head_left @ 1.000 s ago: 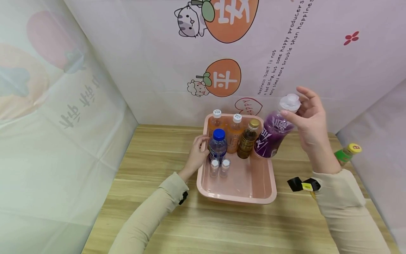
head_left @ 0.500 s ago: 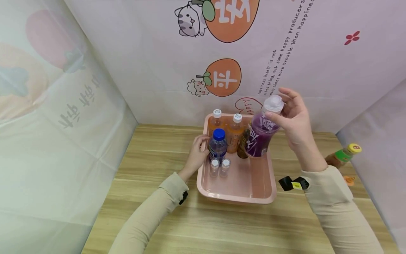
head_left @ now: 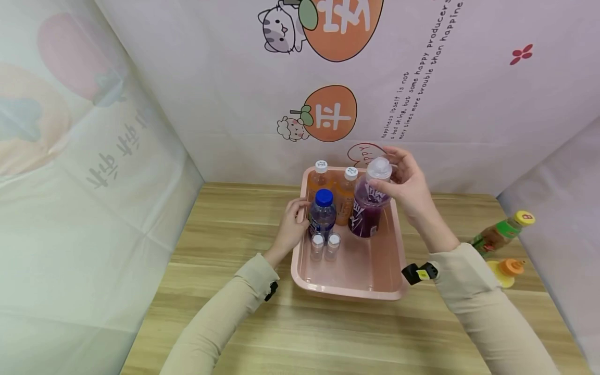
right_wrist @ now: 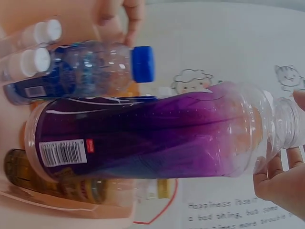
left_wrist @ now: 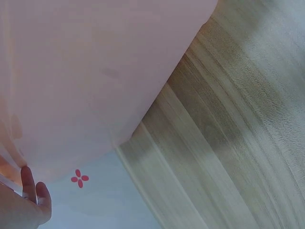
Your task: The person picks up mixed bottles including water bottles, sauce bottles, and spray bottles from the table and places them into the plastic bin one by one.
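My right hand (head_left: 408,185) grips a bottle of purple drink (head_left: 365,213) by the neck, just under its clear cap. The bottle hangs upright over the pink plastic basin (head_left: 400,260), its base low between the walls. In the right wrist view it hides part of a brown bottle with a gold cap (right_wrist: 21,167). My left hand (head_left: 291,229) holds the basin's left rim, beside a blue-capped bottle (head_left: 322,216). Two orange-drink bottles with white caps (head_left: 321,179) stand at the back of the basin. In front are two small white-capped vials (head_left: 332,250).
Right of the basin, a yellow-capped bottle with a green label (head_left: 501,232) stands on the wooden table (head_left: 337,333). A yellow squeeze bottle with an orange top (head_left: 508,271) is close to my right sleeve. A printed cloth wall (head_left: 234,104) rises behind the basin.
My right hand has carried the purple bottle left and a little lower, now in front of the gold-capped bottle. The yellow squeeze bottle has come into view. My left hand has stayed at the rim.
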